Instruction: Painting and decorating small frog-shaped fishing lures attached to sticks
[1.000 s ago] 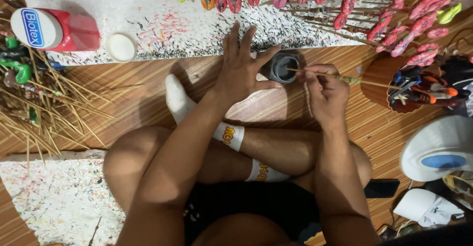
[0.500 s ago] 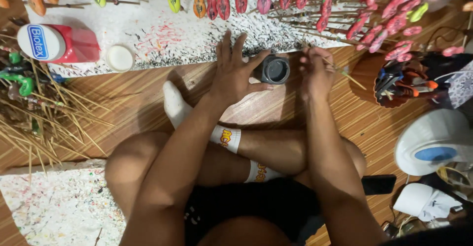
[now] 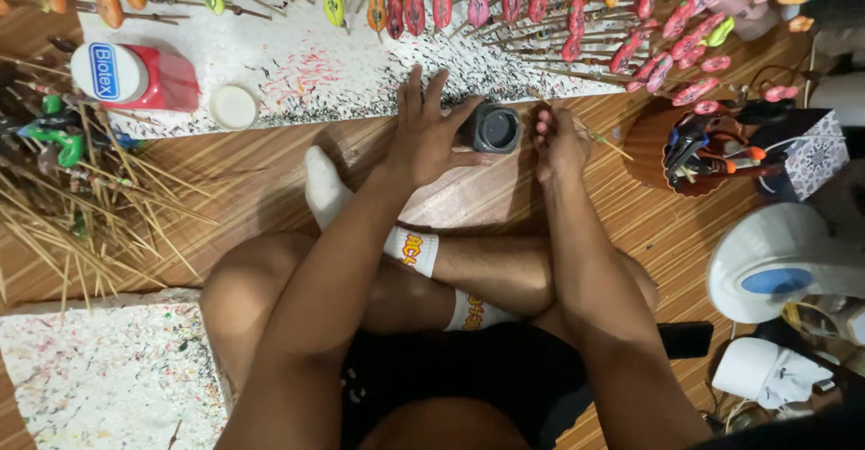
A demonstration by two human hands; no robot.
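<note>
I sit cross-legged on a wooden floor. My left hand (image 3: 429, 133) rests by a small dark jar (image 3: 496, 128), its thumb and forefinger touching the jar's left side and its other fingers spread. My right hand (image 3: 557, 136) is closed around a thin wooden stick (image 3: 605, 144) just right of the jar. The stick's tip is hidden by my fingers. Beyond the jar lies a paint-speckled white sheet (image 3: 342, 72) with rows of painted lip-shaped pieces on sticks (image 3: 505, 4).
A red bottle with a white cap (image 3: 135, 76) and a white lid (image 3: 233, 106) lie at the left on the sheet. Bare sticks (image 3: 81, 207) pile at the left. A brown holder of tools (image 3: 703, 148), a white fan (image 3: 784, 265) and a phone (image 3: 685, 339) are at the right.
My right hand has drawn the stick out of the jar's mouth and off to the jar's right. My left hand stays at the jar. The camera has tilted a little.
</note>
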